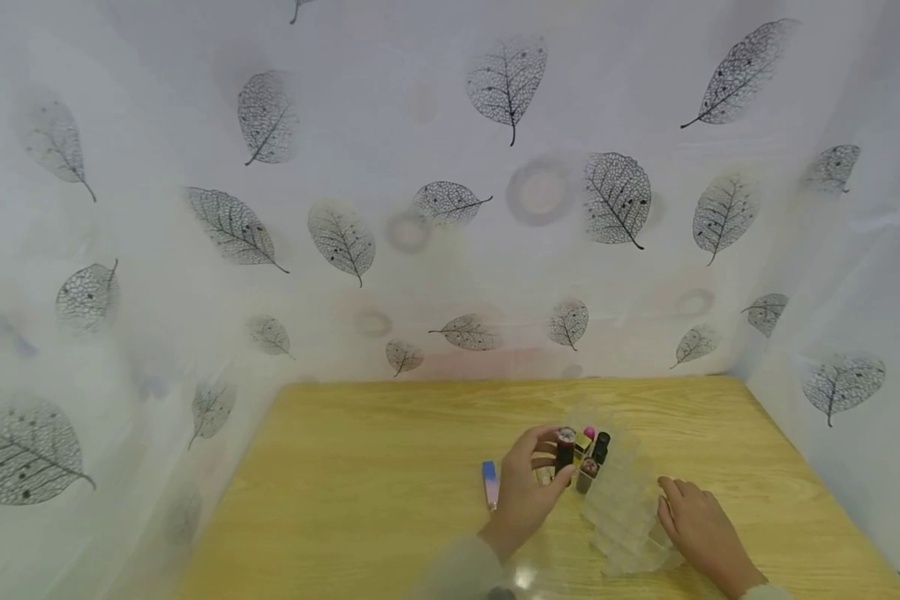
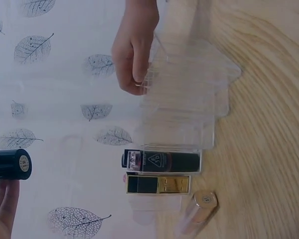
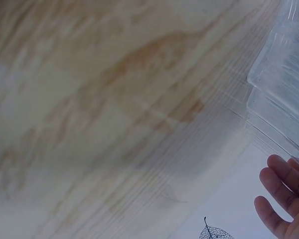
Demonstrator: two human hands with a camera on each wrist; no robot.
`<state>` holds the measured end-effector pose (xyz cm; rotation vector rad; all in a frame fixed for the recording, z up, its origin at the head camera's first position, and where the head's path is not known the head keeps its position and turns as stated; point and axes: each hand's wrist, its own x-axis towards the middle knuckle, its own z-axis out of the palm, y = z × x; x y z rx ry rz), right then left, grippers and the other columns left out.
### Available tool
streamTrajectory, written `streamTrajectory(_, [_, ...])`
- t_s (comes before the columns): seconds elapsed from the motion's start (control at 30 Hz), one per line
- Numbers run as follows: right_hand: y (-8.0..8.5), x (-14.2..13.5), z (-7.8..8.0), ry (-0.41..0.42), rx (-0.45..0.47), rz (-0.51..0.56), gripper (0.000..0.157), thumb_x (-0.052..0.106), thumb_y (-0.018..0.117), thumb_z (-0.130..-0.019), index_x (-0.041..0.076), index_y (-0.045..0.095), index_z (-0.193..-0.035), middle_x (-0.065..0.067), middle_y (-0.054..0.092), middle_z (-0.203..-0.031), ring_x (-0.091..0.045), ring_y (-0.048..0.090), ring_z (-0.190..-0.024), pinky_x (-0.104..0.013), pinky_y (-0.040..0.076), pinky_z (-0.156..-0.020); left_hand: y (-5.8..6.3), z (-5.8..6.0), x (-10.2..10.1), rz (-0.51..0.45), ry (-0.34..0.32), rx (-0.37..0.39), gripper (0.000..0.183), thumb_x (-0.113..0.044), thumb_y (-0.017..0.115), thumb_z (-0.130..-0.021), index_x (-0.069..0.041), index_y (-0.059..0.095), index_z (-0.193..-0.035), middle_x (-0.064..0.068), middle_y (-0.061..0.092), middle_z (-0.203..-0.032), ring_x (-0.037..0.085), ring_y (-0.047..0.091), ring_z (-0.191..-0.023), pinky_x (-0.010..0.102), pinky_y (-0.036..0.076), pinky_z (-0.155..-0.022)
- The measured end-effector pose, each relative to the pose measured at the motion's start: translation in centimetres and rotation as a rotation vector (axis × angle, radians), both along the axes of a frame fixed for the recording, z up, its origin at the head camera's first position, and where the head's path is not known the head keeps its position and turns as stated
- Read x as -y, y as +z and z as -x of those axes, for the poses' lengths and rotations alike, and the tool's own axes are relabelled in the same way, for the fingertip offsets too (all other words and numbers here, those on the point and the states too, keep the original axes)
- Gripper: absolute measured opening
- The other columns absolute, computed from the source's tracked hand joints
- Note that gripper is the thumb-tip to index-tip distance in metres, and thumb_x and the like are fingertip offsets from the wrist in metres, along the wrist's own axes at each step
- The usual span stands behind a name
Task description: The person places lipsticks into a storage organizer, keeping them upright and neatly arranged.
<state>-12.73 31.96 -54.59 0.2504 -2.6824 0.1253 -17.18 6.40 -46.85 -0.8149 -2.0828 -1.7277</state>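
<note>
My left hand (image 1: 523, 493) grips a dark lipstick tube (image 1: 565, 451) upright, thumb on one side and fingers on the other. Its round base label faces the left wrist view. Just right of it stands a clear stepped lipstick organizer (image 1: 621, 510). In its end compartments sit a black lipstick (image 2: 172, 162) and a black-and-gold lipstick (image 2: 159, 184). My right hand (image 1: 701, 525) is at the organizer's right side, its relaxed fingers (image 3: 284, 181) right at the clear corner. A gold-topped tube (image 2: 202, 206) stands beside the organizer's filled end.
A blue-and-pink tube (image 1: 490, 485) lies on the wooden table (image 1: 360, 483), left of my left hand. Leaf-patterned white sheeting (image 1: 420, 267) hangs around the table's back and sides.
</note>
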Motion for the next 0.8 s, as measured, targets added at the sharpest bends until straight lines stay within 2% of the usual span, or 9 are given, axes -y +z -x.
streamTrajectory(0.23, [-0.1,-0.1,0.1,0.012,-0.034,-0.001,0.022,0.006,0.063,-0.079,-0.004,0.06,-0.097,-0.01,0.062,-0.077,-0.024,0.06,-0.069,-0.042,0.048,-0.059,-1.7,1.3,-2.2,0.011,0.02,0.115,0.049,-0.002,0.073,-0.078,-0.014,0.053,-0.122,0.006,0.061,-0.105,0.01,0.062,-0.089,0.016,0.053,-0.076])
streamTrajectory(0.37, [-0.2,-0.1,0.0,0.006,-0.02,0.013,0.022,0.007,0.062,-0.079,-0.004,0.06,-0.098,-0.011,0.063,-0.079,-0.025,0.061,-0.071,-0.043,0.049,-0.06,-2.5,1.6,-3.6,0.026,0.019,0.104,0.051,0.001,0.073,-0.077,-0.013,0.052,-0.122,0.007,0.061,-0.104,0.008,0.061,-0.088,0.015,0.053,-0.073])
streamTrajectory(0.6, [-0.5,-0.2,0.0,0.001,-0.014,0.015,0.023,0.007,0.063,-0.079,-0.004,0.06,-0.099,-0.011,0.063,-0.078,-0.025,0.06,-0.07,-0.043,0.049,-0.061,-4.3,1.5,-6.0,0.068,0.058,0.059,0.048,-0.001,0.073,-0.078,-0.013,0.05,-0.119,0.005,0.06,-0.104,0.007,0.058,-0.082,0.014,0.052,-0.069])
streamTrajectory(0.8, [-0.6,-0.2,0.1,-0.005,-0.008,0.022,0.024,0.006,0.063,-0.079,-0.005,0.06,-0.1,-0.013,0.064,-0.08,-0.026,0.061,-0.071,-0.045,0.05,-0.063,-5.7,1.1,-7.5,0.13,0.122,0.089,0.049,-0.005,0.073,-0.079,-0.009,0.047,-0.121,0.005,0.057,-0.114,0.002,0.055,-0.088,0.012,0.05,-0.07])
